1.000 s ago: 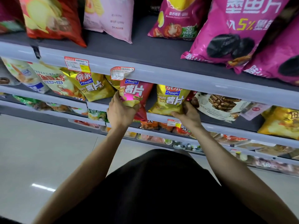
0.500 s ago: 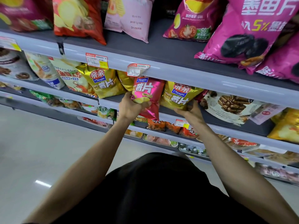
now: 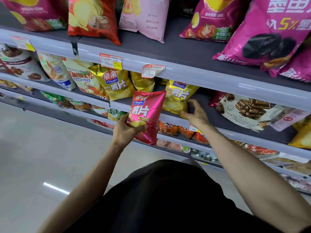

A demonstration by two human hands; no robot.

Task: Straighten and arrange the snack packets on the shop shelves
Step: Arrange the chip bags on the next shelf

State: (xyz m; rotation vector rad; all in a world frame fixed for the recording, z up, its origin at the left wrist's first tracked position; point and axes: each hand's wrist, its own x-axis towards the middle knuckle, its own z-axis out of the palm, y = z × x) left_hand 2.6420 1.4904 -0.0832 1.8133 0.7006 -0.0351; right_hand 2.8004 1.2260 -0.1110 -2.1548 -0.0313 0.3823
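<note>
My left hand (image 3: 125,131) grips the lower part of a pink Qinqin chip packet (image 3: 146,115) and holds it in the air, just in front of the second shelf's edge (image 3: 170,117). My right hand (image 3: 196,115) rests on that shelf with its fingers on the lower right corner of a yellow Qinqin chip packet (image 3: 179,98), which leans upright. Another yellow Qinqin packet (image 3: 114,82) stands to the left, with a gold packet (image 3: 143,83) behind the pink one.
Large pink and red chip bags (image 3: 269,34) fill the top shelf. A chocolate wafer packet (image 3: 249,111) lies to the right of my right hand. Prawn cracker bags (image 3: 80,76) stand at the left. Lower shelves hold orange packets (image 3: 185,131). Pale floor lies to the left.
My left hand has pulled the pink packet off the shelf, down and towards me. My right hand has slid to the yellow packet's lower right corner. The view has shifted left.
</note>
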